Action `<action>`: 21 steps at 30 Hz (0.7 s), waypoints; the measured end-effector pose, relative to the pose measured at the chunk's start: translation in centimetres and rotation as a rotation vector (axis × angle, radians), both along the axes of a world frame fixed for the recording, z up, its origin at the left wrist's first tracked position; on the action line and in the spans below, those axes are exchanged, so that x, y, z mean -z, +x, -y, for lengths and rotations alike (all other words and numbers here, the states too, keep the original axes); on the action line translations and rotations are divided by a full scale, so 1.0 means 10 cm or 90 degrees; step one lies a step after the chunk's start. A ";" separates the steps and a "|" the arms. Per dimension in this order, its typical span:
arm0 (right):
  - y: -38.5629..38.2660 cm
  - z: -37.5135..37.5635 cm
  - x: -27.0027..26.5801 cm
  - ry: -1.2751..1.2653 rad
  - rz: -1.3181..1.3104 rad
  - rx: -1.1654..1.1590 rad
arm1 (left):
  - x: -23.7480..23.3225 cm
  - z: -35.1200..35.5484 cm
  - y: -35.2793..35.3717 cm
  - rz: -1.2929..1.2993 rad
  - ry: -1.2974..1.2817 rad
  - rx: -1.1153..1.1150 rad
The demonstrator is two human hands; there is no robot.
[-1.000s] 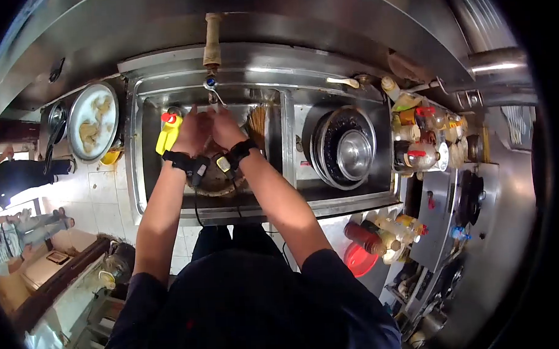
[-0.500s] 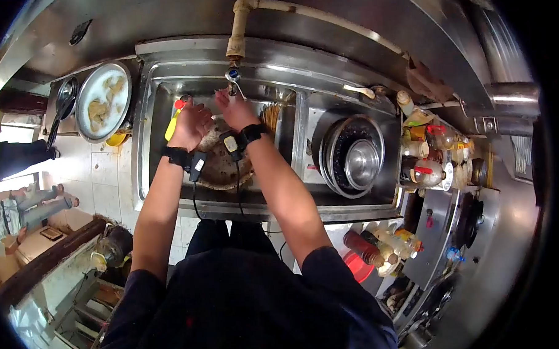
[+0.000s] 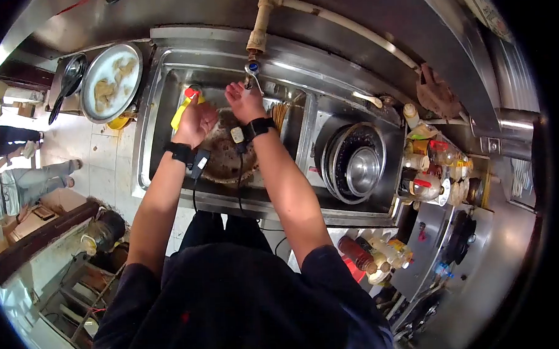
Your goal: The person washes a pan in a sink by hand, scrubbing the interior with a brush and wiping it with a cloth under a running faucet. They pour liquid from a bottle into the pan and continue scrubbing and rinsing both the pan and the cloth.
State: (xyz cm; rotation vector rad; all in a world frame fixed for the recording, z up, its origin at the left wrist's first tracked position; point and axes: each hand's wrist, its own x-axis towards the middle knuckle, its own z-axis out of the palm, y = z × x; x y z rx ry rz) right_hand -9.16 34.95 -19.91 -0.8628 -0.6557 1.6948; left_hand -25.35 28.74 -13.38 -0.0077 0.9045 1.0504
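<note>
Both my hands are over the left basin of a steel sink (image 3: 157, 136). Under the tap (image 3: 252, 69), my right hand (image 3: 245, 103) is raised with its fingers apart and holds nothing. My left hand (image 3: 199, 123) is turned palm up to its left, fingers loosely bent and nothing in the palm. Just beside and partly behind the left hand is a yellow bottle with a red cap (image 3: 182, 111). Below my wrists lies a round, brown-stained pan-like thing (image 3: 221, 167), partly covered by my hands and wrist straps. A bundle of thin sticks (image 3: 279, 115) stands near my right wrist.
Stacked metal bowls (image 3: 362, 169) sit in the right basin. A white basin (image 3: 114, 82) with pale food in liquid stands at left, near a black ladle (image 3: 70, 80). Bottles and jars (image 3: 436, 163) crowd the right side. Other people (image 3: 36, 180) are at far left.
The view has shifted, moving the sink slightly rightward in frame. My left hand has turned more palm up and its fingers have loosened. My right hand stays by the tap.
</note>
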 end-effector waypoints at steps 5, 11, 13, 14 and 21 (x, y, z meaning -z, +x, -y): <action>0.14 -0.11 -0.04 0.206 0.500 -0.093 | 0.04 -0.01 0.05 0.002 0.041 -0.003; 0.15 0.13 -0.88 -0.185 0.055 -0.053 | -0.45 -0.08 0.34 -0.056 -0.032 -0.015; 0.22 0.20 -0.94 -0.103 0.421 -0.220 | -0.23 -0.16 0.41 -0.051 -0.029 0.003; 0.25 0.24 -0.95 -0.104 0.420 -0.203 | 0.32 -0.24 0.45 -0.308 0.329 0.102; 0.02 0.36 -0.37 0.188 0.347 0.024 | -0.42 -0.31 0.84 -0.199 0.248 0.238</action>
